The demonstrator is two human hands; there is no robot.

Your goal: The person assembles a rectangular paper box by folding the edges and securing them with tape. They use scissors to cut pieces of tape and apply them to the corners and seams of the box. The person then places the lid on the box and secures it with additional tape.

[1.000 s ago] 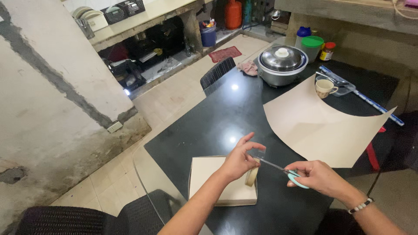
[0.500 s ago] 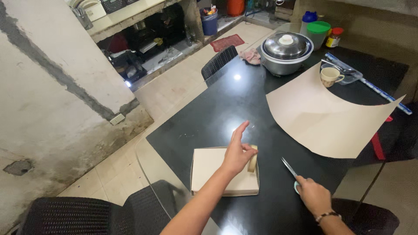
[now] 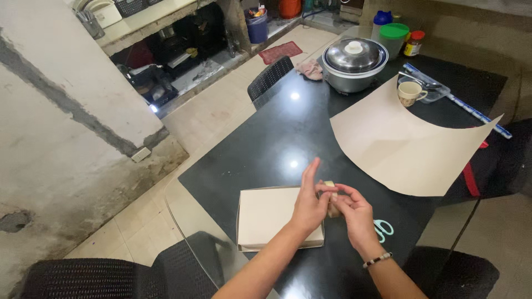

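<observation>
Both hands (image 3: 332, 207) around tape roll (image 3: 331, 206)

The tape roll (image 3: 330, 204) was mostly hidden between both hands, and the scissors (image 3: 382, 228) lay half-covered behind the right wrist.

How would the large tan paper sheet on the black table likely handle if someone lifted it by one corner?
The large tan paper sheet would probably flop and bend: its far edge already curls upward off the black glossy table. It looks thin, so likely light for its area. On that smooth tabletop it could slide easily when pushed, and part of it overhangs the table's right edge.
</observation>
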